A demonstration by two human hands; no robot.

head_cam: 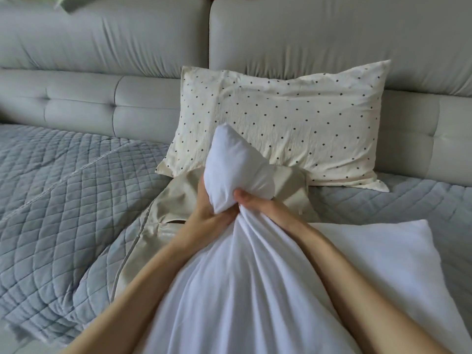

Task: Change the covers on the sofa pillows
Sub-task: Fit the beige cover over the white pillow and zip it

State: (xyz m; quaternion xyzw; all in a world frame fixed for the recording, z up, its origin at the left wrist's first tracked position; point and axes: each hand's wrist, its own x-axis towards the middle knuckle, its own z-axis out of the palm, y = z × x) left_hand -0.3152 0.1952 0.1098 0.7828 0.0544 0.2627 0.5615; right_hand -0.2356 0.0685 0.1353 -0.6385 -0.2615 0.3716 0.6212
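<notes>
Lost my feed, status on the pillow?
Left hand, right hand both gripping white pillow corner. Beige cover underneath. Dotted pillow behind.

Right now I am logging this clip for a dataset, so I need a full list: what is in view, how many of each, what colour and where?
Bare pillow: one, white, centre foreground, its far corner squeezed by both hands.
Second white pillow: one, white, lying on the seat at right.
Dotted pillow: one, cream with dark dots, leaning against the sofa back.
Beige cover: one, beige, lying on the seat under the hands.
Quilted throw: one, grey-blue, spread over the seat.
Sofa: one, pale grey, across the background.
Green thing: one, top left edge, too cropped to identify.
Left hand: grips the bare pillow's corner.
Right hand: grips the same corner.
</notes>
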